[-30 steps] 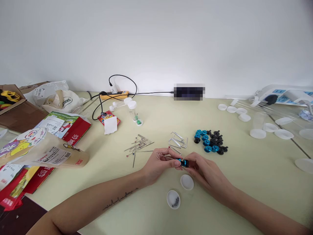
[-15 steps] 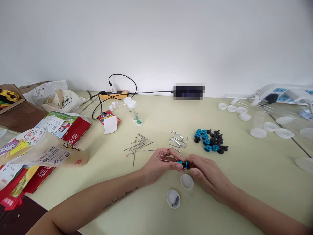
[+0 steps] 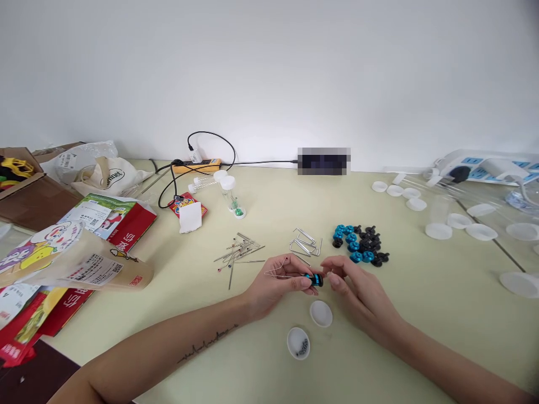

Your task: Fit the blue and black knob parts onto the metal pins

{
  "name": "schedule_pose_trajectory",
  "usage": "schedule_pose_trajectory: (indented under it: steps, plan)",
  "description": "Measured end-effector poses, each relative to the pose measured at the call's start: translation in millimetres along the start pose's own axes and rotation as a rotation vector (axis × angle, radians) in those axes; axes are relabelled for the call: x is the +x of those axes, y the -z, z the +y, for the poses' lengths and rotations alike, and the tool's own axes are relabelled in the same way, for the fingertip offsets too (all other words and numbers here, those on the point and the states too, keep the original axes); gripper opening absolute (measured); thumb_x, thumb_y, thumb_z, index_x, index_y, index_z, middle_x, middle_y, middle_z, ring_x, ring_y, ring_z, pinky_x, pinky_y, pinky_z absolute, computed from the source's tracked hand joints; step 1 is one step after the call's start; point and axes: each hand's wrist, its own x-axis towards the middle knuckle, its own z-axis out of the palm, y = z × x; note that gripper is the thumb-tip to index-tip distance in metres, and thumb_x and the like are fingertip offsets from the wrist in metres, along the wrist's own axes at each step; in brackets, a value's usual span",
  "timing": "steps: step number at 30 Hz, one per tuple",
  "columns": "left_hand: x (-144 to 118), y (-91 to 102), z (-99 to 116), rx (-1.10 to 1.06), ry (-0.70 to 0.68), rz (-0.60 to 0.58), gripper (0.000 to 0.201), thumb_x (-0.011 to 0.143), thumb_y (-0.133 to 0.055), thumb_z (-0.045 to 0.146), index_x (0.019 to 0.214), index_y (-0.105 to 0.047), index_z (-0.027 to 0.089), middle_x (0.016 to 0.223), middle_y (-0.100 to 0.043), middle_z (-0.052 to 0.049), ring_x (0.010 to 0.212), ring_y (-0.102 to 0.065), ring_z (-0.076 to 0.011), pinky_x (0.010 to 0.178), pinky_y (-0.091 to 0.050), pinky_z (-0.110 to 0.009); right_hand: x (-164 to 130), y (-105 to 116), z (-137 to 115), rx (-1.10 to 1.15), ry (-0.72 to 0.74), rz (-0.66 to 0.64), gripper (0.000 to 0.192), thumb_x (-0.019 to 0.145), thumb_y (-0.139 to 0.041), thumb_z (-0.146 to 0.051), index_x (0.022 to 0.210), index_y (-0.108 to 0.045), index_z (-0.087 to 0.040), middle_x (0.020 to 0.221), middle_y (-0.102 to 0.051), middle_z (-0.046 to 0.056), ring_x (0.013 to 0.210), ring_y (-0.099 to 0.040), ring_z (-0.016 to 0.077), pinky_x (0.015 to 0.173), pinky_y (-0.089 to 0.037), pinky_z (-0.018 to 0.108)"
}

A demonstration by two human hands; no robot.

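Since the earlier frame, the right hand has been drawn slightly back from the blue and black knob; its fingers are loosely curled just beside it, holding nothing. The knob is pinched by the left hand together with a thin wire, above the table. Nearest are two white caps. Farther, pins, bent wires and a pile of knobs are seen. Writing on the red packets cannot be read.

Snack bags, power strip, 2 tubes lie about.
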Motion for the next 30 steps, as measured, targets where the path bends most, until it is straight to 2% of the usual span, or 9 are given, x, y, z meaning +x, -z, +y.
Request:
schedule_pose_trajectory:
  steps: [4,7,12,16,20,23,25,27,30]
  plan:
    - [0,1.3,-2,-0.002,-0.03,0.004,0.021,0.068,-0.073,0.025,0.082,-0.064,0.013,0.112,-0.06,-0.011,0.084,-0.064,-0.0181,0.082,-0.049,-0.038,-1,-2,0,-0.025,0.058,-0.034,0.018,0.095,-0.038,-0.032,0.109,-0.044,-0.024,0.086,-0.058,0.003,0.074,-0.053,0.015,0.066,-0.043,0.028]
    - [0,3.9,-3,-0.004,-0.03,0.026,0.02,0.069,-0.073,0.023,0.084,-0.065,0.014,0.094,-0.064,-0.007,0.079,-0.063,-0.0155,0.081,-0.048,-0.035,0,-2,-2,-0.061,0.146,-0.086,0.014,0.094,-0.04,-0.03,0.105,-0.045,-0.023,0.089,-0.057,0.004,0.075,-0.052,0.015,0.067,-0.043,0.028]
    - [-1,4.2,-4,0.043,-0.061,-0.024,0.02,0.068,-0.074,0.022,0.085,-0.068,0.014,0.078,-0.061,-0.004,0.072,-0.062,-0.0139,0.076,-0.049,-0.032,-2,-3,-7,-0.036,0.139,-0.204,0.019,0.096,-0.031,-0.029,0.092,-0.047,-0.021,0.081,-0.054,0.002,0.069,-0.048,0.0141,0.062,-0.04,0.027]
    - [-5,1.6,-4,0.135,-0.156,-0.058,0.019,0.065,-0.075,0.02,0.084,-0.071,0.017,0.084,-0.056,-0.004,0.077,-0.062,-0.0163,0.074,-0.053,-0.034,-8,-8,-11,0.15,0.049,-0.206,0.035,0.097,-0.025,-0.038,0.069,-0.036,-0.02,0.065,-0.042,-0.001,0.059,-0.039,0.0126,0.055,-0.034,0.025]
    - [-9,-0.8,-3,0.186,-0.227,-0.066,0.02,0.066,-0.074,0.016,0.085,-0.072,0.019,0.087,-0.056,-0.004,0.08,-0.061,-0.0149,0.074,-0.054,-0.032,-10,-15,-20,0.433,-0.124,-0.249,0.039,0.096,-0.022,-0.045,0.067,-0.03,-0.02,0.062,-0.029,-0.003,0.055,-0.026,0.0112,0.051,-0.026,0.026]
    - [-10,-1.7,-1,0.193,-0.261,-0.066,0.019,0.067,-0.073,0.014,0.085,-0.072,0.019,0.087,-0.056,-0.004,0.079,-0.062,-0.0149,0.074,-0.054,-0.033,-9,-15,-26,0.488,-0.183,-0.271,0.041,0.095,-0.021,-0.049,0.066,-0.029,-0.02,0.061,-0.024,-0.003,0.054,-0.022,0.0109,0.049,-0.023,0.026]
    - [-9,-1.3,-1,0.182,-0.272,-0.064,0.018,0.069,-0.071,0.015,0.086,-0.071,0.019,0.088,-0.055,-0.004,0.079,-0.062,-0.0154,0.076,-0.054,-0.035,-6,-10,-27,0.407,-0.17,-0.261,0.045,0.095,-0.021,-0.05,0.064,-0.031,-0.02,0.059,-0.029,-0.003,0.053,-0.027,0.011,0.049,-0.025,0.025]
    - [-7,-0.3,-1,0.16,-0.276,-0.048,0.017,0.071,-0.07,0.016,0.088,-0.07,0.018,0.09,-0.055,-0.004,0.08,-0.062,-0.0155,0.078,-0.053,-0.037,1,6,-24,0.188,-0.122,-0.202,0.047,0.094,-0.022,-0.051,0.066,-0.042,-0.019,0.061,-0.042,-0.001,0.055,-0.038,0.0123,0.051,-0.03,0.025]
    - [-4,1.3,0,0.15,-0.282,-0.011,0.013,0.073,-0.068,0.02,0.086,-0.068,0.016,0.1,-0.055,-0.006,0.08,-0.061,-0.0146,0.076,-0.051,-0.033,17,50,-7,-0.362,-0.096,0.091,0.042,0.092,-0.028,-0.053,0.087,-0.053,-0.02,0.076,-0.06,0.006,0.067,-0.053,0.0183,0.059,-0.035,0.03]
